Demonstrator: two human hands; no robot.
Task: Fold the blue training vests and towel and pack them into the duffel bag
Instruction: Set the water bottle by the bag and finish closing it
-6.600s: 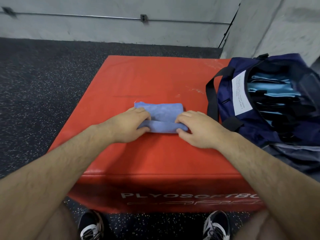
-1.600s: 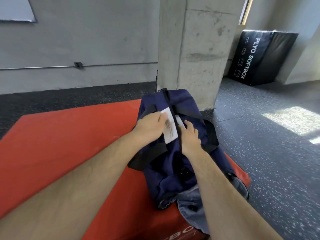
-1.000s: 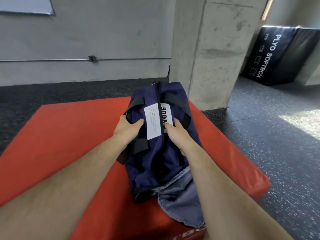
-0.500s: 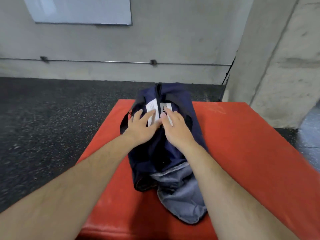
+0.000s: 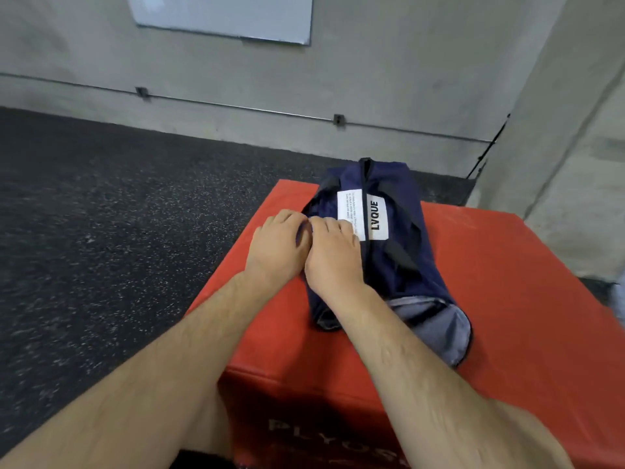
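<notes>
The navy duffel bag (image 5: 399, 265) lies lengthwise on the red plyo box (image 5: 507, 282), its top closed, with white labels on it. A grey-blue fabric flap (image 5: 439, 323) hangs out at its near end. No vests or towel are in sight. My left hand (image 5: 275, 247) and my right hand (image 5: 333, 258) sit side by side on the bag's left flank. Both have their fingers curled into the navy fabric near the black strap. The fingertips are hidden.
The box's left edge and front edge lie close to my hands, and dark speckled rubber floor (image 5: 118, 248) spreads to the left. A concrete wall with a whiteboard (image 5: 223, 15) stands behind, and a concrete pillar (image 5: 575, 164) at right.
The towel I was folding earlier is no longer on the box, and the bag's top is now closed. Within the last half second my hands slid from the bag's top to its left side and curled.
</notes>
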